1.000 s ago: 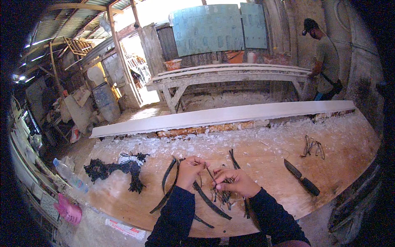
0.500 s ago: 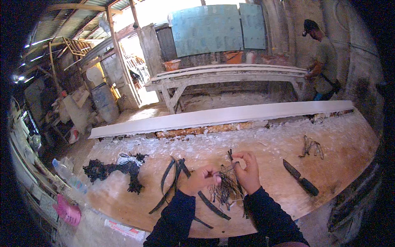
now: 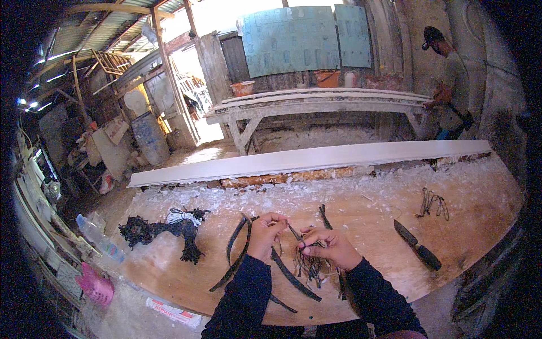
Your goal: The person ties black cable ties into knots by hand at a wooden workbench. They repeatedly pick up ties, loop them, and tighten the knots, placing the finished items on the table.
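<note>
A short, thin dark cord is stretched between my hands over the plywood tabletop. My left hand pinches its upper end. My right hand grips the lower end between thumb and fingers. Under the right hand lies a loose pile of thin dark cords, partly hidden by that hand. Long flat black strips are spread around my left forearm, and another black strip lies beyond the right hand. To the right rests a knife with a dark blade and black handle.
Left on the board is a bundle of black cords with a white tie. Several looped cords lie far right. A long white moulding runs along the back edge. Another person stands at a far white bench.
My left hand has risen and moved away from me; my right hand has come lower and nearer. The cord now slants between them. The whole view has shifted slightly.
</note>
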Action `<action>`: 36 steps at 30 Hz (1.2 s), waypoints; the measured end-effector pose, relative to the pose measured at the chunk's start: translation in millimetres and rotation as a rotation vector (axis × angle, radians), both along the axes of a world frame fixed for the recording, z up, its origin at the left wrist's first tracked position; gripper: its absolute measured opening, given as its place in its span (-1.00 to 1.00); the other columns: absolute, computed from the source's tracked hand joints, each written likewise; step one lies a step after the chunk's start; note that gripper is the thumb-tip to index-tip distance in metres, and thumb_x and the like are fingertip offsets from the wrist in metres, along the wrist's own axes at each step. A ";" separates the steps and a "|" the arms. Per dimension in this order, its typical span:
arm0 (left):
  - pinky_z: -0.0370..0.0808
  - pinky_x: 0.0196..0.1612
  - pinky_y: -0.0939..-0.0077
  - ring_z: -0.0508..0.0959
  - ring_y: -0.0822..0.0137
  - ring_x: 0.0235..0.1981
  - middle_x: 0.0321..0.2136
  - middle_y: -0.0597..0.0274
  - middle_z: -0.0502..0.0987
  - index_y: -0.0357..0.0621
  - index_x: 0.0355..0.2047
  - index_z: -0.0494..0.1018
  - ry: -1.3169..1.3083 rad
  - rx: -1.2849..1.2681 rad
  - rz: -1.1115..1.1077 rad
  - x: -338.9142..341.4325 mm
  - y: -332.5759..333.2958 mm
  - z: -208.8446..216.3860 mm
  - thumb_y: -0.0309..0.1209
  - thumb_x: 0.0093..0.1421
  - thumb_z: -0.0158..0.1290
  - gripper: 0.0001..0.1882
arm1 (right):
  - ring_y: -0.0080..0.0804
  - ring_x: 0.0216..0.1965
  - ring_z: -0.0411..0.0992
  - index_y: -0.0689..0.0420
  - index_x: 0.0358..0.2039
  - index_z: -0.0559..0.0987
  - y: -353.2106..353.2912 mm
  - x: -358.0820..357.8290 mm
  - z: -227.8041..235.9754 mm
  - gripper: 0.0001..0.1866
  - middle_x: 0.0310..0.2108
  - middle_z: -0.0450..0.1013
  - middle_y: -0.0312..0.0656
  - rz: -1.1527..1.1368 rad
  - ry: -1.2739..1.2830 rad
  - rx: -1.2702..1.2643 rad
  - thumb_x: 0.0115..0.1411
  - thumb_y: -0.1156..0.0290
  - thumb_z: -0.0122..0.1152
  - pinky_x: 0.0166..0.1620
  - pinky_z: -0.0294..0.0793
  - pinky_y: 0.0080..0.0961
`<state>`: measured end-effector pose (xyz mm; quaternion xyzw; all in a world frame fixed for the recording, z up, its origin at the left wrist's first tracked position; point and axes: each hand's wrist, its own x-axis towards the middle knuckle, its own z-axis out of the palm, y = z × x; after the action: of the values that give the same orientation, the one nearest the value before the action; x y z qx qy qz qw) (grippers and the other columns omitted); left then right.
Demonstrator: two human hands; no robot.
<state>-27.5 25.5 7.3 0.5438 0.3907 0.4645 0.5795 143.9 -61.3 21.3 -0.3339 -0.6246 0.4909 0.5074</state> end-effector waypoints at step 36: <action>0.34 -0.43 0.74 0.44 0.58 -0.49 -0.53 0.34 0.49 -0.21 -0.43 0.48 0.166 0.198 -0.285 7.7 -3.4 -7.1 -0.48 0.00 0.11 -0.89 | -0.52 -0.37 0.39 0.14 -0.56 0.50 0.0 3.0 -3.1 -0.90 -0.54 0.44 -0.33 -0.358 0.060 -0.074 -0.10 0.50 0.27 -0.09 0.28 -0.51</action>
<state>-19.8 22.1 0.2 0.6846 0.3087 0.3674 0.5487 146.9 -61.3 18.2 -0.4435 -0.5212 0.4253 0.5922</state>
